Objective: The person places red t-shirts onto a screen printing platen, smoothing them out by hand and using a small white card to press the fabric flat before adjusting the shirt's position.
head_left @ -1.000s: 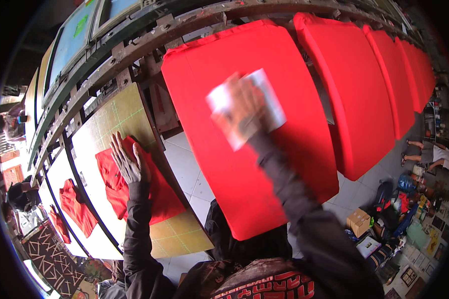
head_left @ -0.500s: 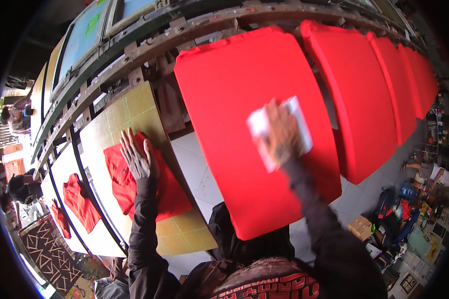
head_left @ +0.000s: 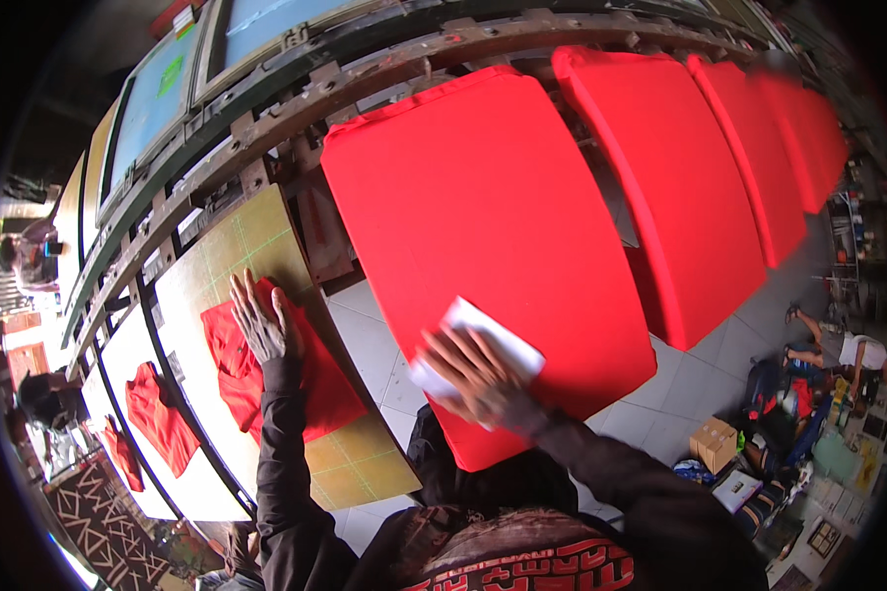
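Observation:
My right hand (head_left: 478, 384) lies flat, fingers stretched, on a white rectangular sheet (head_left: 503, 342). It presses the sheet against the near part of a red fabric (head_left: 434, 187) stretched smooth over a board. Whether the sheet is paper or cloth, I cannot tell. On the left, my left hand (head_left: 266, 325) rests with fingers extended on a bunched red cloth (head_left: 330, 389). That cloth lies on a yellowish board (head_left: 350, 463) marked with thin green grid lines.
More red-covered boards (head_left: 670, 187) fan out to the right. Pale boards with red cloths (head_left: 163, 419) stand at left. A dark metal rail (head_left: 315, 94) runs behind, with framed screens (head_left: 148, 108) beyond. A cardboard box (head_left: 715, 443) and a person (head_left: 857, 355) are at far right.
My right hand has slid the white sheet toward me and to the left across the red fabric. My left hand stays on the bunched red cloth.

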Motion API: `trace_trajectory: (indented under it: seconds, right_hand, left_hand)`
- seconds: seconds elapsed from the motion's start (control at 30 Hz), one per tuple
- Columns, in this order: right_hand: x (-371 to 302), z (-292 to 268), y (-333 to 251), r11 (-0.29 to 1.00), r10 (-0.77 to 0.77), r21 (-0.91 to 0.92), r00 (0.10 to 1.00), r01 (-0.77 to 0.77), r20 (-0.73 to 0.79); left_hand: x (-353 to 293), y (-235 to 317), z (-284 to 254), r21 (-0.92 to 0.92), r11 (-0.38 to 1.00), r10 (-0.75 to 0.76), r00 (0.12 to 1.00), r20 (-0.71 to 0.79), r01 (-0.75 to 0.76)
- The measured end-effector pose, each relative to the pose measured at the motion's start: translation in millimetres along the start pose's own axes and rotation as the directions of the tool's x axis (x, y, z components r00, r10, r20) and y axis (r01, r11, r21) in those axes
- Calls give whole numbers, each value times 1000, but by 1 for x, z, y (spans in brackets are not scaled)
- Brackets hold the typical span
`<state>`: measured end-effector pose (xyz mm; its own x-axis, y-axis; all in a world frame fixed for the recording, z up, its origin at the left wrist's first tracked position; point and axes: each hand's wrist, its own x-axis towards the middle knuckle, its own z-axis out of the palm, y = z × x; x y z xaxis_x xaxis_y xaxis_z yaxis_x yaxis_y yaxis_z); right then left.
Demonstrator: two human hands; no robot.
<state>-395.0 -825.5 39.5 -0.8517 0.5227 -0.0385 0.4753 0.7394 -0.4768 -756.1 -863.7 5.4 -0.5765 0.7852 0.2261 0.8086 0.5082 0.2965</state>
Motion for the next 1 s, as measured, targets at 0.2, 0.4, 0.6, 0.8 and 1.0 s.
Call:
trace_trajectory:
  seconds: [0.2,0.4,0.6,0.8,1.0]
  right_hand:
    - [-81,-5,5,988,114,-102,993,-114,0]
    - [121,-36,113,949,97,-224,882,-221,-461]
    - [54,-28,134,944,145,-213,897,-252,-418]
    - [-149,-25,47,935,342,13,890,-355,-302]
    - [-109,-28,88,950,300,43,870,-308,-391]
  left_hand:
    - [-4,-10,6,35,999,-1,1000,-20,1]
    - [2,-15,8,-24,998,52,998,-39,-53]
    - [-2,-55,-26,-168,983,93,992,85,-77]
    - [-42,-152,-22,-362,932,116,964,238,-23]
    - [-24,-156,-8,-208,977,91,979,185,-52]
